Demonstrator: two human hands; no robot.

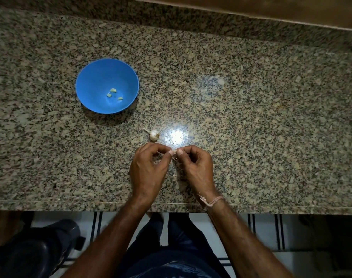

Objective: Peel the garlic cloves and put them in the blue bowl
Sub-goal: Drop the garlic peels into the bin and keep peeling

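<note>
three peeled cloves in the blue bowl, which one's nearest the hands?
The rightmost clove in the blue bowl. It sits lowest and furthest right, on the side toward the hands; the other two cloves lie left of it, further away.

There is only one view, from a camera on the person's head. It looks forward and steeply down on the granite counter, quite near. The wide lens bends the edges, so the far wooden strip is perhaps a wall panel.
</note>
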